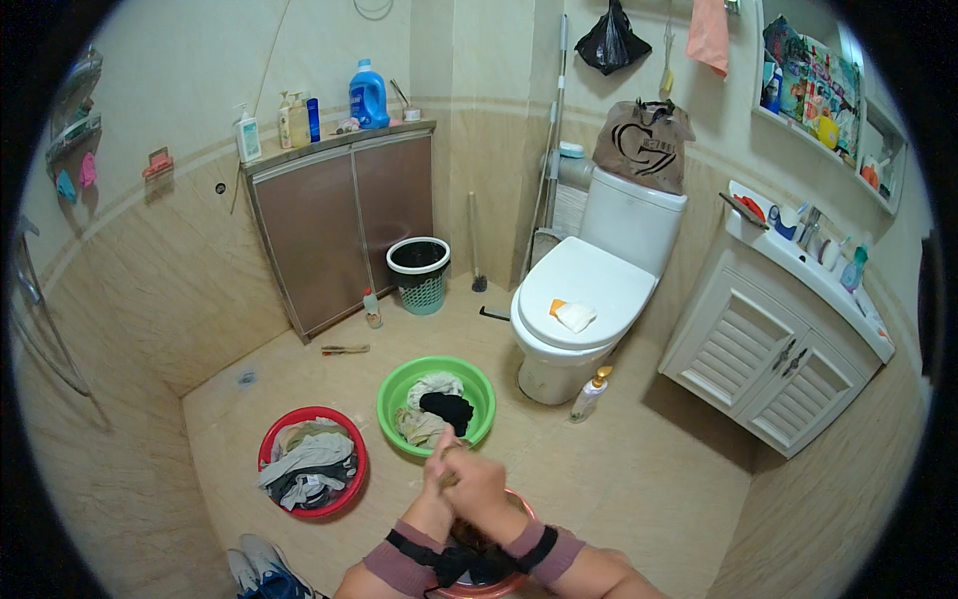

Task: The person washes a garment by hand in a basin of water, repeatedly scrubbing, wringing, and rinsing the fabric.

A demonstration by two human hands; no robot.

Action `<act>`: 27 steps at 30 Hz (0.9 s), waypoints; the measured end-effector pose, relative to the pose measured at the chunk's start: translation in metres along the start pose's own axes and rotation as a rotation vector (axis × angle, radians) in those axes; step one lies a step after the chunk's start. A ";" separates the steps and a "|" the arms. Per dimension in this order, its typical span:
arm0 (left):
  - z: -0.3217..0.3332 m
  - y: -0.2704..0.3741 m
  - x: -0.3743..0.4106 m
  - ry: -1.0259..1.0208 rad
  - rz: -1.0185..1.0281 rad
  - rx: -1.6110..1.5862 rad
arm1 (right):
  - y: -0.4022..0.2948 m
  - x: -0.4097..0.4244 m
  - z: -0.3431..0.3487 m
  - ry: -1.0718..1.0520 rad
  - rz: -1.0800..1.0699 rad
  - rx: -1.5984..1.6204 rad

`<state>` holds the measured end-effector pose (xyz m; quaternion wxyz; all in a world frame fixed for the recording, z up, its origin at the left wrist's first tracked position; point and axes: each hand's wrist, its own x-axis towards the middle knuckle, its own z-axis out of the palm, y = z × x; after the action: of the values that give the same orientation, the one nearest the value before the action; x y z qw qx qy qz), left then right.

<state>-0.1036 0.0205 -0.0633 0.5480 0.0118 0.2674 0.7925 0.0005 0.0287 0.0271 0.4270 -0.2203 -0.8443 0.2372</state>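
My left hand (434, 479) and my right hand (477, 479) are pressed together, gripping a small brownish cloth (447, 478); most of it is hidden by the fingers. They are above a pinkish-orange basin (528, 503) close in front of me. My forearms cover much of that basin, and dark material (490, 567) shows inside it. Just beyond my hands, a green plastic basin (485, 374) contains a white cloth (434, 384), a black cloth (447, 413) and a beige cloth (419, 427). To the left, a red basin (362, 479) is heaped with grey and dark clothes (314, 460).
Past the basins stand a white toilet (587, 281), a pump bottle (590, 397), a green waste bin (423, 293) and a small red-capped bottle (372, 308). A brush (345, 350) lies on the tiled floor. Shoes (263, 565) are at lower left; a sink cabinet (771, 337) is right.
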 end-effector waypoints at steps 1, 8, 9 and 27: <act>0.014 -0.014 -0.011 -0.038 -0.008 -0.023 | 0.028 0.002 0.009 0.154 0.062 0.097; 0.019 -0.004 -0.003 -0.208 -0.023 0.077 | 0.012 -0.001 -0.001 0.063 0.126 0.054; 0.019 0.003 -0.004 -0.191 -0.032 0.046 | -0.013 -0.005 -0.006 0.048 -0.064 -0.005; 0.071 -0.022 -0.031 0.102 -0.155 0.072 | 0.087 0.020 -0.018 0.129 0.557 0.116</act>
<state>-0.0501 0.0287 -0.0039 0.5924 -0.0298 0.3235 0.7372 0.0190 0.1130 -0.0029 0.4102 -0.4335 -0.7074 0.3785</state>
